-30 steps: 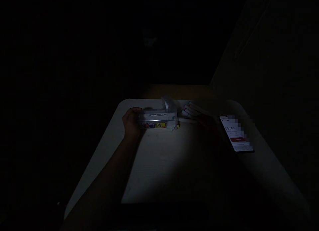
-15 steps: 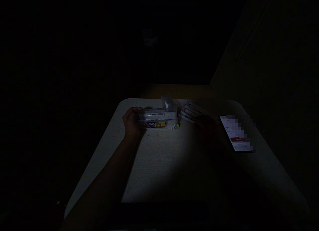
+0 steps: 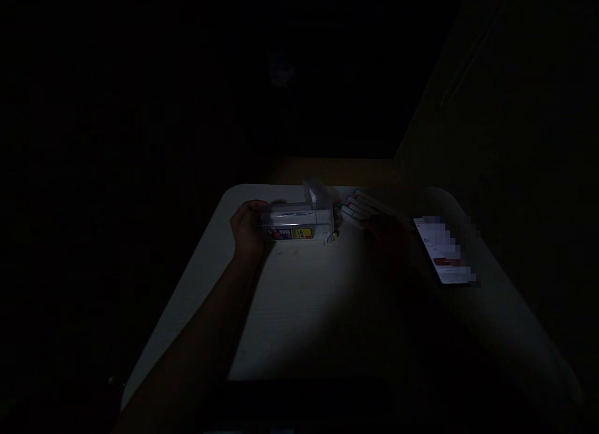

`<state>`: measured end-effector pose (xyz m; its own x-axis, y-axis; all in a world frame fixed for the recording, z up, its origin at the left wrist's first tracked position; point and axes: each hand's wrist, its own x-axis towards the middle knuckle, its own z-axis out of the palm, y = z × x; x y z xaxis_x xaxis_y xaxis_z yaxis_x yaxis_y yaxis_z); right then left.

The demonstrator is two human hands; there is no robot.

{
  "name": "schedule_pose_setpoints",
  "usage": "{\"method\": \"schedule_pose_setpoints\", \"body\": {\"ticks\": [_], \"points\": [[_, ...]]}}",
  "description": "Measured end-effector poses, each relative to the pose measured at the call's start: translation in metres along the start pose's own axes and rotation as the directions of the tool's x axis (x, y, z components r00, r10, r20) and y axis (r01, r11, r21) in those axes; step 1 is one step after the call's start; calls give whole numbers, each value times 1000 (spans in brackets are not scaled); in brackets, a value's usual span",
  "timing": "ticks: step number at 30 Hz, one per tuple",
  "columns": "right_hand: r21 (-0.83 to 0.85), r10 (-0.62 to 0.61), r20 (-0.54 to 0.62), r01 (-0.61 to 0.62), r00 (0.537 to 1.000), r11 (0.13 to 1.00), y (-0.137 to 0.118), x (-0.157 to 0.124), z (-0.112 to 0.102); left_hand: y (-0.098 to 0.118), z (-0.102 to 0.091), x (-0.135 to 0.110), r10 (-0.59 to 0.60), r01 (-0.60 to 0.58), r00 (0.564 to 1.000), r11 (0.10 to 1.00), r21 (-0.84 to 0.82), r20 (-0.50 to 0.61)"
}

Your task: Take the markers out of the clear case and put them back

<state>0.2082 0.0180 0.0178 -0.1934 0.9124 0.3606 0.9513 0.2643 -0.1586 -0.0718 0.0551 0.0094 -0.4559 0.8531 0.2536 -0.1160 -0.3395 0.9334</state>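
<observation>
Clasped at its left end by my left hand [image 3: 248, 230], a clear plastic case [image 3: 297, 217] lies on its side on the pale table. Its hinged lid [image 3: 317, 192] stands open at the right end, and a colourful label is on its front side. Several pale markers [image 3: 362, 203] with coloured tips lie fanned out just right of the case. My right hand [image 3: 386, 234] is in deep shadow at the near ends of these markers. Its fingers are too dark to make out, so whether they grip a marker is hidden.
A phone [image 3: 442, 250] with a lit screen lies on the table to the right of my right hand. The white table [image 3: 290, 296] has rounded corners. A wall [image 3: 505, 109] rises along the right. The surroundings are very dark.
The markers nearest my right hand have shifted slightly and sit closer together. My left hand and the case stay in place.
</observation>
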Motion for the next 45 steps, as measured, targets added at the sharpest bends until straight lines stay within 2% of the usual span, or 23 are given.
{"method": "schedule_pose_setpoints", "body": {"ticks": [2,5,8,16,27,32,38,45], "points": [[77,-96,-52,99,994,992,-5,-2,2,1,0,0,-1,1,1000,1000,7,-6],[191,-256,-120,275,959,942,-17,-4,8,4,2,-1,-7,7,1000,1000,19,-18],[253,-333,-113,351,936,901,-29,-5,15,6,4,-1,2,-1,1000,1000,18,-22],[317,-298,-109,317,948,894,-32,-1,22,4,5,-2,13,-13,1000,1000,20,-3],[390,-257,-20,244,966,888,-26,4,22,3,4,-2,11,-11,1000,1000,-12,10],[341,-223,-16,215,975,915,-32,3,22,-1,3,-1,-3,4,1000,1000,-20,3],[412,-207,-60,213,976,886,-29,3,22,2,3,-1,-12,12,1000,1000,21,-5],[427,-189,-18,179,982,886,-34,3,19,2,3,-1,12,-11,1000,999,39,-12]]}}
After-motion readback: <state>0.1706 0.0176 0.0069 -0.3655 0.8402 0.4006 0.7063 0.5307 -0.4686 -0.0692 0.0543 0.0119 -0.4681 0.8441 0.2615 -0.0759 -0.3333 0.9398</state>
